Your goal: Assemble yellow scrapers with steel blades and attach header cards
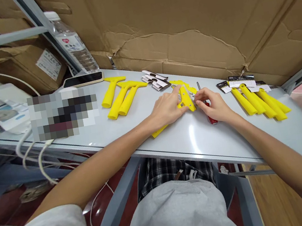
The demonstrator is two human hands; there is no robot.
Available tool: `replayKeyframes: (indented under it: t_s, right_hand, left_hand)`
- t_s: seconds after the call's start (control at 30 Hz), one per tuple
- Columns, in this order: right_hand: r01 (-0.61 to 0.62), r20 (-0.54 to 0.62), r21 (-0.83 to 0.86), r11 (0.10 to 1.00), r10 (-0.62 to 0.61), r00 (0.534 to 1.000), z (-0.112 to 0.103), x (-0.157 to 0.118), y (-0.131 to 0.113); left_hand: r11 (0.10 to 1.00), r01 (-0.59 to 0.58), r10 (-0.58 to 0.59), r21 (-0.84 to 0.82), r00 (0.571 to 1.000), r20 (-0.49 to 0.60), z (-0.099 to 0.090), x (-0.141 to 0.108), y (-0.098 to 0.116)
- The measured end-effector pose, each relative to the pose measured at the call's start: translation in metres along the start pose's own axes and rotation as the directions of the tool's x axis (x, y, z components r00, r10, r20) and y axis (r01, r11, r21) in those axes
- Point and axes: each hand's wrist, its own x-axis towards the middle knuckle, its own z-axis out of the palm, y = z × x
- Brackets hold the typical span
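Note:
My left hand (167, 106) is closed over a yellow plastic scraper handle (186, 99), whose head with small holes shows past the fingers. A yellow grip end (159, 131) sticks out below the wrist; the hand hides the span between. Thumb and finger of my right hand (213, 106) are pinched together beside the head; what they hold is too small to make out. Under that hand, a screwdriver (212, 120) shows its red handle and metal shaft. More flat yellow pieces (182, 83) and small metal parts lie just behind.
Yellow T-shaped handles (120, 97) lie to the left, black-and-white cards (155, 79) behind. Several carded yellow handles (260, 101) are at right. A phone (83, 79) and water bottle (76, 44) stand near the back left. Cardboard (180, 14) walls the rear; white cables (41, 163) hang left.

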Motion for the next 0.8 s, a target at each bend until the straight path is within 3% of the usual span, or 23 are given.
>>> replayKeyframes:
  t_s: [0.13,0.27,0.43,0.63,0.8]
  right_hand:
    - [0.059,-0.08,-0.209,0.976,-0.077,0.994,-0.011,0.002,0.006]
    - [0.059,-0.101,-0.34,0.938,-0.099,0.99,-0.022,0.002,0.015]
    - [-0.021,-0.028,-0.407,0.913,0.01,1.0,-0.025,-0.002,0.023]
    - [-0.142,-0.014,-0.462,0.875,0.153,0.988,-0.028,-0.006,0.029]
    - [-0.189,0.052,-0.446,0.875,0.237,0.97,-0.033,-0.006,0.03]
  left_hand:
    - [0.999,0.013,-0.017,-0.046,0.996,-0.085,-0.007,0.002,-0.007]
    - [1.0,0.007,-0.009,-0.031,0.998,-0.066,-0.009,0.003,-0.009]
    - [0.999,0.033,-0.032,0.04,0.999,-0.025,-0.012,0.003,-0.006]
    - [1.0,-0.011,0.011,0.004,0.993,-0.117,-0.017,0.007,-0.015]
    - [0.983,-0.012,0.029,0.186,0.995,-0.092,-0.016,0.007,-0.014]
